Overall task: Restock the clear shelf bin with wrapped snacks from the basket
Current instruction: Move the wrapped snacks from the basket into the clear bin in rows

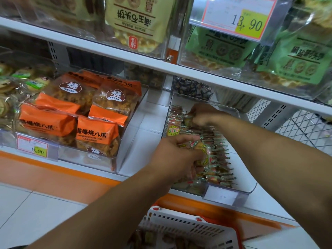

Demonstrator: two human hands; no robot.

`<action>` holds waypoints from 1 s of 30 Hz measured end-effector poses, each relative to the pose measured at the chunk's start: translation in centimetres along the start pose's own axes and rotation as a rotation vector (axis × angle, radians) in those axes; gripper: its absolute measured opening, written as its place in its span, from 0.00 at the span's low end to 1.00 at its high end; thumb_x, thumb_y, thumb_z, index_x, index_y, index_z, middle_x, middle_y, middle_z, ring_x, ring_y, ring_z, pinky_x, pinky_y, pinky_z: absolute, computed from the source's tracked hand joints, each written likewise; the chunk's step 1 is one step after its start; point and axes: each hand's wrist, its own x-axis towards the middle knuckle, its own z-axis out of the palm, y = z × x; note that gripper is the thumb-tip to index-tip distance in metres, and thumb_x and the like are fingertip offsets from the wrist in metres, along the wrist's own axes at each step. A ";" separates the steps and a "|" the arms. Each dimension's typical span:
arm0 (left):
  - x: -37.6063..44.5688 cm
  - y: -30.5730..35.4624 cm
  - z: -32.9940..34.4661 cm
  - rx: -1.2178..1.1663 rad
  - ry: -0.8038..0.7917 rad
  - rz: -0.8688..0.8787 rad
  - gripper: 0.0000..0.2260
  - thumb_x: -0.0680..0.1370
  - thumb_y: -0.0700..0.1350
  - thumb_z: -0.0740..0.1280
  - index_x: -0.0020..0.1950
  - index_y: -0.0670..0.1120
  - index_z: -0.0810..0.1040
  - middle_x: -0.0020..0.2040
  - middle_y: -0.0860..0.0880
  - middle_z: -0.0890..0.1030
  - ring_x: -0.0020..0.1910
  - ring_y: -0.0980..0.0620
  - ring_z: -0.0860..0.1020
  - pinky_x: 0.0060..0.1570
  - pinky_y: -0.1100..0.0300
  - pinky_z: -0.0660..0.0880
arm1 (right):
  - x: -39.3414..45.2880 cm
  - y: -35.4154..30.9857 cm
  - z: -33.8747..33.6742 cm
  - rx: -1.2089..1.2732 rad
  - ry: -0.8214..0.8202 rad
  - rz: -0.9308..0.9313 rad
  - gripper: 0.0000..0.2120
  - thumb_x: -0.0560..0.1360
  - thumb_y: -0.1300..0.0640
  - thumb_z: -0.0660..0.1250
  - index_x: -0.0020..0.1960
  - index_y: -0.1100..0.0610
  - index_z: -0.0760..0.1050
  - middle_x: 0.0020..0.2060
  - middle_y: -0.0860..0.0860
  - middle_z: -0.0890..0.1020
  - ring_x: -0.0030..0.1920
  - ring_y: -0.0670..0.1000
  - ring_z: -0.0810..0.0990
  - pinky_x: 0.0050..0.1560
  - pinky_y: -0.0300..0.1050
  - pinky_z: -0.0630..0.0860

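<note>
Both hands in the clear bin (pixel 248 190) — left fingers (pixel 186 159) and right fingers (pixel 195 116) each gripping wrapped snacks (pixel 217 159).

White shelf boards (pixel 125 56) w/ orange edge strip (pixel 53 169) run across in front of me. Pale tiled floor (pixel 27 209) at 8 o'clock. Wire mesh panel (pixel 301 126) at 3 o'clock.

Two hands are seen, the left (pixel 177 155) and the right (pixel 202 115), both inside one clear bin (pixel 231 194). One white basket (pixel 188 229) is seen below. Four orange snack bags (pixel 97 135) are counted in the neighbouring bin. Two price tags (pixel 239 17) are shown. The small wrapped snacks (pixel 215 159) are packed too tightly for counting.
</note>
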 end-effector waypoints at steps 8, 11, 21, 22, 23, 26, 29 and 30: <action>-0.2 0.3 0.0 -0.003 -0.022 0.012 0.18 0.74 0.33 0.76 0.60 0.49 0.82 0.47 0.36 0.86 0.48 0.30 0.84 0.40 0.54 0.85 | -1.0 1.9 0.2 0.197 0.091 -0.035 0.18 0.72 0.55 0.76 0.60 0.46 0.77 0.61 0.51 0.79 0.55 0.52 0.78 0.44 0.39 0.72; -0.2 0.2 0.1 -0.012 -0.020 0.019 0.18 0.74 0.34 0.76 0.60 0.49 0.82 0.47 0.35 0.86 0.50 0.28 0.83 0.39 0.54 0.84 | -1.5 2.2 0.0 0.187 0.206 -0.037 0.11 0.72 0.56 0.74 0.51 0.44 0.77 0.58 0.50 0.82 0.58 0.54 0.79 0.54 0.45 0.76; 0.1 -0.3 0.1 0.019 -0.009 0.007 0.19 0.73 0.34 0.76 0.60 0.51 0.83 0.43 0.44 0.88 0.45 0.37 0.87 0.48 0.44 0.85 | -0.9 2.0 -0.6 -0.024 0.141 -0.055 0.19 0.77 0.56 0.69 0.67 0.49 0.78 0.65 0.51 0.80 0.62 0.53 0.79 0.58 0.45 0.76; 0.1 -0.3 0.0 0.024 -0.011 0.008 0.19 0.73 0.34 0.76 0.60 0.51 0.83 0.42 0.46 0.88 0.44 0.39 0.87 0.49 0.42 0.84 | -0.8 2.1 -0.3 -0.036 0.140 -0.028 0.21 0.76 0.58 0.70 0.68 0.51 0.76 0.66 0.53 0.79 0.64 0.55 0.78 0.61 0.46 0.76; 0.1 -0.3 0.0 0.029 -0.012 0.009 0.19 0.73 0.34 0.76 0.60 0.51 0.83 0.42 0.47 0.88 0.44 0.40 0.87 0.49 0.42 0.84 | -0.6 2.1 0.0 -0.044 0.145 -0.013 0.20 0.75 0.59 0.71 0.67 0.53 0.77 0.65 0.55 0.79 0.64 0.57 0.78 0.61 0.47 0.76; 0.2 -0.3 0.0 0.038 -0.010 0.006 0.19 0.73 0.34 0.76 0.60 0.51 0.83 0.43 0.48 0.88 0.43 0.42 0.87 0.49 0.42 0.84 | -0.3 2.0 0.3 -0.092 0.135 -0.020 0.12 0.74 0.59 0.72 0.58 0.56 0.81 0.57 0.56 0.82 0.56 0.58 0.81 0.56 0.49 0.79; 0.3 -0.3 -0.1 0.047 -0.010 0.002 0.18 0.73 0.35 0.76 0.60 0.51 0.83 0.43 0.47 0.88 0.42 0.43 0.88 0.49 0.43 0.84 | -0.3 1.9 0.4 -0.103 0.111 -0.055 0.19 0.72 0.54 0.74 0.61 0.54 0.75 0.58 0.56 0.80 0.54 0.58 0.79 0.54 0.51 0.79; 0.3 -0.2 -0.1 0.046 -0.011 -0.001 0.18 0.73 0.35 0.76 0.60 0.51 0.83 0.43 0.47 0.88 0.42 0.43 0.88 0.48 0.43 0.85 | -0.4 1.8 0.5 -0.095 0.095 -0.059 0.24 0.73 0.53 0.74 0.65 0.54 0.71 0.60 0.56 0.79 0.56 0.59 0.79 0.55 0.51 0.78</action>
